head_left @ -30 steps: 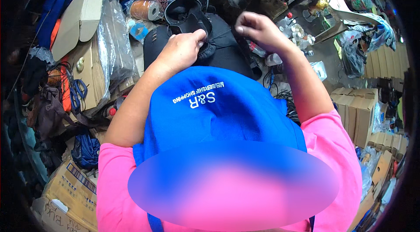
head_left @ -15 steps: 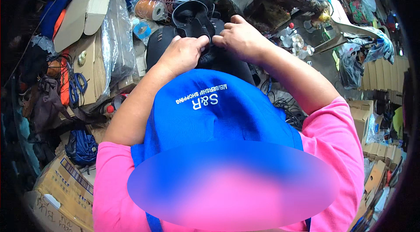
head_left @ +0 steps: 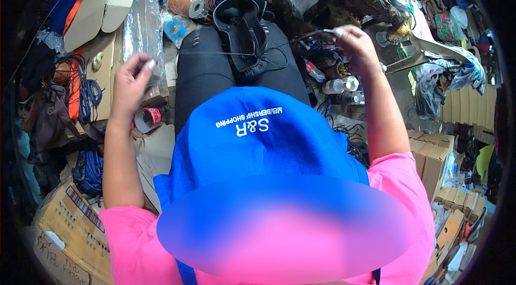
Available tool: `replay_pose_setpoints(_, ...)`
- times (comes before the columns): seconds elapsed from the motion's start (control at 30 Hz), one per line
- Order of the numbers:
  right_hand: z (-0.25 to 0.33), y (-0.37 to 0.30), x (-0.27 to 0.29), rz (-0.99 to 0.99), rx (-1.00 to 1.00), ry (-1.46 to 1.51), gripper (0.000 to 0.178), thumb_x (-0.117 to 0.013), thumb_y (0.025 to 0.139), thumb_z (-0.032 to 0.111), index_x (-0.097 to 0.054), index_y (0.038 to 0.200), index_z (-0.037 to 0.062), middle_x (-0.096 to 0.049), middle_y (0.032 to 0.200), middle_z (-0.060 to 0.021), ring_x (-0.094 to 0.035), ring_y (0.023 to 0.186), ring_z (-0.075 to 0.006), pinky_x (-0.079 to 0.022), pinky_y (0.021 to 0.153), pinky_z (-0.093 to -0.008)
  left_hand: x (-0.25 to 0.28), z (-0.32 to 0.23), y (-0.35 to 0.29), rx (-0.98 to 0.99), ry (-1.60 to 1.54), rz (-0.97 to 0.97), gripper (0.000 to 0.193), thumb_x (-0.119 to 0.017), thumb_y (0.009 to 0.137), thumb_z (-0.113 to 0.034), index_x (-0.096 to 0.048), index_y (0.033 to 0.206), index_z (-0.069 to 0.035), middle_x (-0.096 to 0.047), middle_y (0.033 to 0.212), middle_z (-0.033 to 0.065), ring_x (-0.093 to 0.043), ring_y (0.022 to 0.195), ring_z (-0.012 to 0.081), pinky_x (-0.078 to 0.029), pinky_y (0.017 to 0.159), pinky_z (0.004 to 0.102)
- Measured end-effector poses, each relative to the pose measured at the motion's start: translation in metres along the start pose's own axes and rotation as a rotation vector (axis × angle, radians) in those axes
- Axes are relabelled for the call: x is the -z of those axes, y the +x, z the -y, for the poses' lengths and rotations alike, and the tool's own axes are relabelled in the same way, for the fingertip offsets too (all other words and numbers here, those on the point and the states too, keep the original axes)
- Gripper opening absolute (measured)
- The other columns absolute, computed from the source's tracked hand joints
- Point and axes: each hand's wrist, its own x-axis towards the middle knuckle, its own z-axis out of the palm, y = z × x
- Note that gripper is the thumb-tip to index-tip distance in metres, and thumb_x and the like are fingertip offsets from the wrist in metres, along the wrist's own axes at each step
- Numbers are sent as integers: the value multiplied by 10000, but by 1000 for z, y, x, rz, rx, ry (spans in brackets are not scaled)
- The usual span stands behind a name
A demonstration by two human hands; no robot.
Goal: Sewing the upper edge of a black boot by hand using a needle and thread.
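Note:
A black shoe point(head_left: 236, 24) rests upright on my lap between my thighs, its opening facing up. Thin dark cord point(head_left: 215, 54) stretches from it toward my left hand point(head_left: 131, 82), which is raised out to the left with thumb and fingers pinched together. Out on the right, my right hand point(head_left: 356, 48) is also closed, gripping dark cord that runs back to the shoe. A small pale tip pokes out past its fingers; what it is cannot be made out. A loose loop of cord lies on my right thigh beside the shoe.
Beyond my knees lie an orange thread spool point(head_left: 185, 4) and a blue-and-clear plastic container point(head_left: 174, 29). Blue-handled scissors point(head_left: 92, 93) and flat cardboard are at the left. Plastic bottles point(head_left: 341, 85) stand on the right, near cardboard boxes point(head_left: 430, 153).
Both hands have moved away from the shoe, the left hand to the left and the right hand to the right. The cord is now drawn out to both sides, and the shoe is more visible.

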Motion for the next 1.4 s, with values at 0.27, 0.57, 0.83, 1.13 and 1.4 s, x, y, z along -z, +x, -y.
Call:
replay_pose_setpoints(0.27,8,23,-65,149,77,775,276,-568,925,400,-569,939,125,-587,922,-40,-573,822,-167,-485,824,-393,-51,-45,24,31,-1093,78,138,-519,966,-224,-535,930,-92,-567,821,56,-516,683,156,-427,609,290)
replay_pose_setpoints(0.57,-51,-39,139,-683,66,103,230,-617,910,298,-619,1023,98,-492,700,40,-462,626,-66,-401,579,-229,126,50,-27,-62,-569,-309,74,-522,955,-172,-538,972,-102,-470,745,-47,-424,615,38,-351,507,189)
replay_pose_setpoints(0.83,2,-2,-62,148,273,-441,217,-696,811,91,-698,1026,56,-673,981,-55,-602,942,-118,-476,848,-261,-85,-32,48,-395,154,293,302,-660,791,-38,-664,1092,-60,-629,1185,95,-552,1147,242,-392,1020,346)
replay_pose_setpoints(1.13,12,27,-105,416,444,-689,127,-681,761,6,-671,880,49,-586,848,-36,-603,836,-147,-491,741,-283,-138,-38,91,-408,298,587,205,-712,765,-137,-676,951,-58,-599,936,91,-604,915,243,-476,827,338)
replay_pose_setpoints(1.4,5,29,-106,506,525,-692,146,-710,733,55,-691,872,97,-610,831,-57,-615,834,-215,-507,741,-323,-144,-27,96,-278,149,682,173,-713,774,-120,-685,923,-36,-566,903,62,-570,917,197,-447,845,298)
